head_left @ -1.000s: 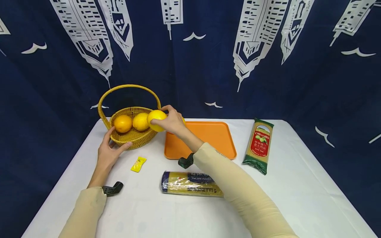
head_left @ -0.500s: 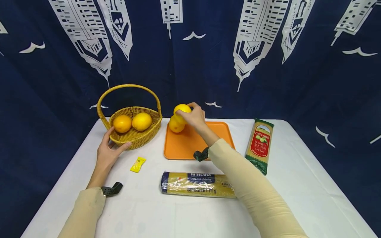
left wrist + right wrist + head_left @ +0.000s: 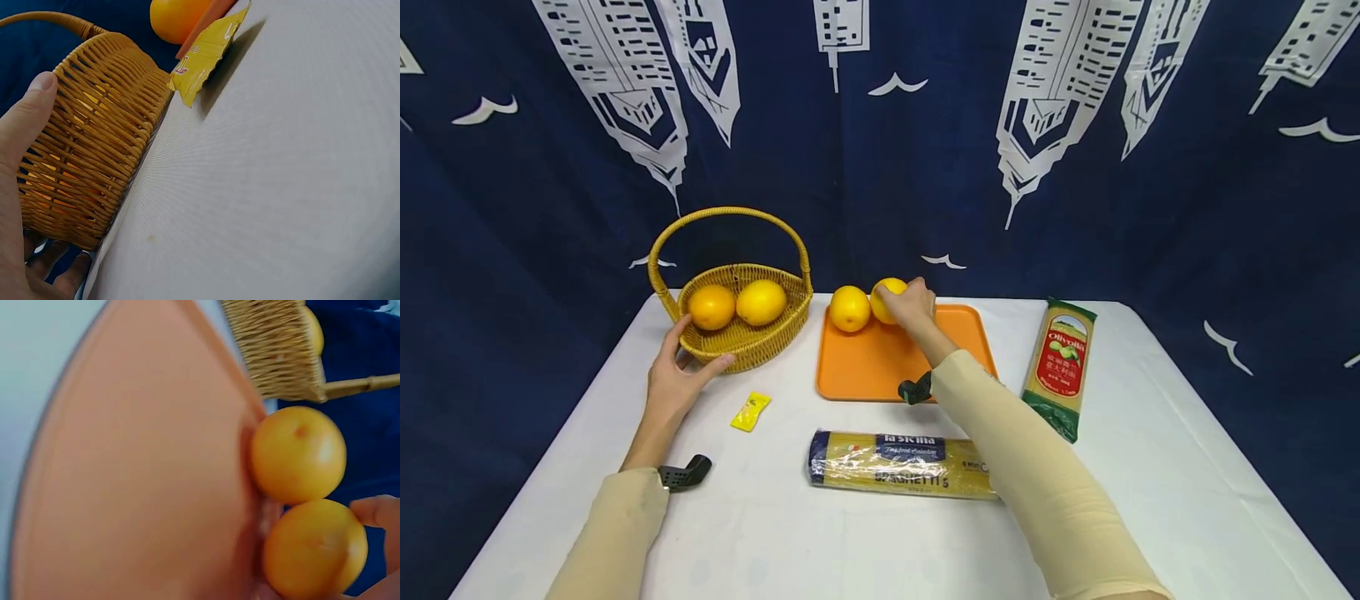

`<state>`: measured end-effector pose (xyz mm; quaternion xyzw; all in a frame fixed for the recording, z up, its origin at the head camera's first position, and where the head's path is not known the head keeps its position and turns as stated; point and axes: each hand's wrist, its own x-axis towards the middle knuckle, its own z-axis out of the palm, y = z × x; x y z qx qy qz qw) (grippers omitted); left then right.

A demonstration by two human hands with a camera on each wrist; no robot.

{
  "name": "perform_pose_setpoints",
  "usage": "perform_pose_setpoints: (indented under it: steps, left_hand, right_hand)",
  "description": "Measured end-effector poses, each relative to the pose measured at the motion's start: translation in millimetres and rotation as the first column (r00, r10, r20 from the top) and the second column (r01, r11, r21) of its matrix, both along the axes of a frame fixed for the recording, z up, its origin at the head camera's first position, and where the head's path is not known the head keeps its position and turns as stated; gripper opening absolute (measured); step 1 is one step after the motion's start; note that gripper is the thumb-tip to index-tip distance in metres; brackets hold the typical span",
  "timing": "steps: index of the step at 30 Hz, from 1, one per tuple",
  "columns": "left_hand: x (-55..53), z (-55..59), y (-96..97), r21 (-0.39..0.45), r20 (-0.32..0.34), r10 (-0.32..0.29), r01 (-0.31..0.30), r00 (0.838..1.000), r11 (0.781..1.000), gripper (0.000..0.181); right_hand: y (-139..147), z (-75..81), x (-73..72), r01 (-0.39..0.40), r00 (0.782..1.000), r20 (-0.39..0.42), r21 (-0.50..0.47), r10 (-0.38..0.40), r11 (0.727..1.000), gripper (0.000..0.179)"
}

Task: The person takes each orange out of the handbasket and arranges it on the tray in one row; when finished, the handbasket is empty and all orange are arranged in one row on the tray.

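My left hand holds the near left side of a wicker basket, its thumb against the woven wall in the left wrist view. In the basket lie a deeper orange fruit and a yellow one. At the back of an orange tray, my right hand grips a round yellow citrus fruit between thumb and fingers. A second yellow citrus fruit sits just left of it; in the right wrist view the held fruit appears to touch it.
A small yellow wrapped packet lies in front of the basket. A spaghetti pack lies before the tray, partly behind my right sleeve. A green-ended pasta pack is to the right. A dark blue printed curtain hangs behind the table.
My right hand has carried the yellow citrus fruit from beside the basket rightward, then down to the tray, right of the other fruit. The left hand stays on the basket.
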<state>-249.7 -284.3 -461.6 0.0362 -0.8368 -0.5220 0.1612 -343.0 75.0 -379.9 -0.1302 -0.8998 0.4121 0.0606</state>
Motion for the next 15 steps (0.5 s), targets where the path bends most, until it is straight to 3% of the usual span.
perform_pose_setpoints:
  steps: [4,15]
  left_hand:
    - [-0.5,1.5,0.1,-0.006,-0.002,0.001,-0.001,1.0,1.0,0.103]
    - [1.6,0.9,0.2,0.002,0.007,0.002,-0.002,1.0,1.0,0.104]
  right_hand:
    - [0.4,-7.9,1.4,-0.041,0.998,0.043,0.041,0.039,0.998,0.063]
    - [-5.1,-9.2,3.7,-0.081,0.996,0.046,-0.009,0.081,0.997,0.07]
